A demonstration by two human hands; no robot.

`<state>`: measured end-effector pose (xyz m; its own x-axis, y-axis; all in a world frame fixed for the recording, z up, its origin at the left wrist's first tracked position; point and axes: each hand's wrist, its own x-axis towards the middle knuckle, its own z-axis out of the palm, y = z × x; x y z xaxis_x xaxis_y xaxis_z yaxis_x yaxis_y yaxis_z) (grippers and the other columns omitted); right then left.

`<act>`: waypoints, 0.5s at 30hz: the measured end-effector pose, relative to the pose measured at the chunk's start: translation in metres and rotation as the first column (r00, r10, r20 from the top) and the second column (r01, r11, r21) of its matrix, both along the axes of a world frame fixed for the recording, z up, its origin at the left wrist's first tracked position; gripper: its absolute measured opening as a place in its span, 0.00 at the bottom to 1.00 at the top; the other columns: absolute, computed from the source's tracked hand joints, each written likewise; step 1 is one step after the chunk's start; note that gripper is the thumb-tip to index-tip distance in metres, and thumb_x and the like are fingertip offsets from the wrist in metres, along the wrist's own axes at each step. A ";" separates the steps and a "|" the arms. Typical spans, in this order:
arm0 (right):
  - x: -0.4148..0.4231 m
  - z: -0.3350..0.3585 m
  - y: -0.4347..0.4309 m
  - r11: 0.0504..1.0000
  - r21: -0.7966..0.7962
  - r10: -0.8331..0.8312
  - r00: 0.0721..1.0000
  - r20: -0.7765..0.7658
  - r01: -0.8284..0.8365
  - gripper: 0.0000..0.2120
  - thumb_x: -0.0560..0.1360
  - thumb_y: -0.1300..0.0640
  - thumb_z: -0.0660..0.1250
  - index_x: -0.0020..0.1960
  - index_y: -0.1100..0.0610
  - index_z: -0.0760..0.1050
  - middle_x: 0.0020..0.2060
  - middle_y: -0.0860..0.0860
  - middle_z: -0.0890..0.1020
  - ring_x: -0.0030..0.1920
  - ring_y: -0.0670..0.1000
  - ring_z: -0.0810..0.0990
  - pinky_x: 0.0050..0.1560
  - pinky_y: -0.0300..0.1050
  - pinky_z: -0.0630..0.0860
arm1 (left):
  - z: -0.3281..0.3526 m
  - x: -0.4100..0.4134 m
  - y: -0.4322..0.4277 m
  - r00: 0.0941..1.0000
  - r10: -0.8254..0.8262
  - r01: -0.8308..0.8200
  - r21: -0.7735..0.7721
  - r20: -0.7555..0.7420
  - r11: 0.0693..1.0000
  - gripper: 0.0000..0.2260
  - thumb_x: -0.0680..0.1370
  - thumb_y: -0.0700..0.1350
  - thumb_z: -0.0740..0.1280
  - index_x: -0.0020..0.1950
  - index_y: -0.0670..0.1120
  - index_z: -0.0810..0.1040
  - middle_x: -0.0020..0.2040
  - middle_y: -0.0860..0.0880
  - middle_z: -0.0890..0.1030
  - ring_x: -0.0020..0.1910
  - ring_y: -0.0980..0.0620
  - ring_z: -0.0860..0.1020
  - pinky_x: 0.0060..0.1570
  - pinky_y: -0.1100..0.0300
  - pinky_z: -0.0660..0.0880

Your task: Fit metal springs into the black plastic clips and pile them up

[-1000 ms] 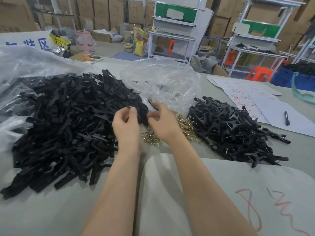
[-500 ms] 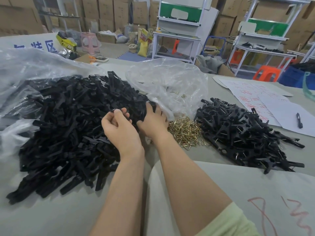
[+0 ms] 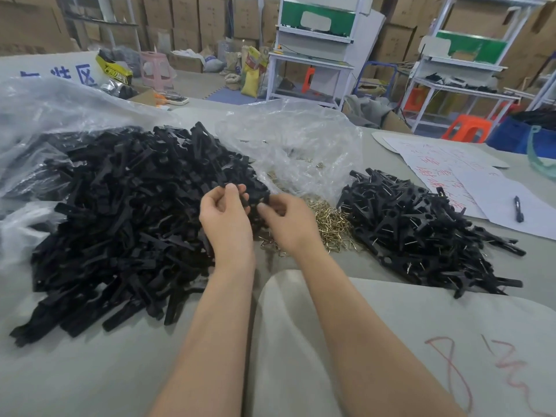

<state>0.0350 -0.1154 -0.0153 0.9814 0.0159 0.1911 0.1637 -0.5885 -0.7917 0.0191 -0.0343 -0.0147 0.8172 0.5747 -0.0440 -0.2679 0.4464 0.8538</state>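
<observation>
A big heap of loose black plastic clip halves [image 3: 120, 218] covers the left of the table. A small heap of brass-coloured metal springs [image 3: 329, 221] lies in the middle. To the right sits a pile of assembled black clips [image 3: 421, 230] with spring ends showing. My left hand [image 3: 225, 218] and my right hand [image 3: 285, 221] are raised side by side in front of the heaps, fingers curled. Between them they hold a black clip piece [image 3: 254, 198]. Whether a spring is in my fingers is hidden.
A crumpled clear plastic bag [image 3: 288, 145] lies behind the springs; another clear bag [image 3: 45, 115] wraps the left heap. White sheets with red writing [image 3: 445, 167] and a pen [image 3: 518, 209] lie at the right. A pale board [image 3: 391, 341] covers the near table.
Both hands have drawn back from the left heap toward me and now hold a black clip piece between them. The view has shifted slightly.
</observation>
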 end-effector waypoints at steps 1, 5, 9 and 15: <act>-0.002 0.003 -0.008 0.996 0.088 0.005 1.000 0.015 -0.006 0.10 0.77 0.56 0.66 0.56 0.57 0.79 0.50 0.52 0.83 0.50 0.49 0.80 0.58 0.46 0.74 | -0.002 0.001 -0.001 0.998 -0.063 0.063 0.004 -0.017 0.998 0.02 0.81 0.42 0.61 0.52 0.45 0.73 0.42 0.52 0.81 0.39 0.59 0.79 0.42 0.67 0.75; -0.008 0.006 -0.043 0.902 0.431 0.019 0.999 -0.051 0.005 0.04 0.79 0.62 0.63 0.50 0.57 0.77 0.40 0.49 0.82 0.33 0.41 0.80 0.40 0.35 0.78 | -0.011 0.003 -0.008 0.935 -0.327 0.343 0.114 -0.140 0.932 0.05 0.79 0.42 0.65 0.54 0.42 0.76 0.47 0.46 0.81 0.44 0.53 0.81 0.49 0.59 0.77; -0.016 -0.008 -0.062 0.840 0.539 -0.017 0.996 -0.084 0.060 0.12 0.78 0.63 0.64 0.61 0.63 0.75 0.43 0.54 0.83 0.40 0.48 0.81 0.45 0.43 0.80 | -0.012 -0.001 -0.019 0.834 -0.486 0.542 0.225 -0.261 0.810 0.04 0.78 0.41 0.67 0.53 0.44 0.77 0.49 0.44 0.81 0.52 0.46 0.81 0.56 0.52 0.77; -0.025 -0.029 -0.063 0.790 0.613 0.006 0.999 -0.045 0.023 0.15 0.80 0.66 0.59 0.64 0.62 0.75 0.56 0.59 0.82 0.54 0.57 0.80 0.54 0.52 0.75 | -0.014 -0.006 -0.025 0.816 -0.488 0.578 0.414 -0.311 0.703 0.07 0.78 0.38 0.65 0.52 0.47 0.79 0.48 0.45 0.83 0.53 0.45 0.81 0.59 0.49 0.76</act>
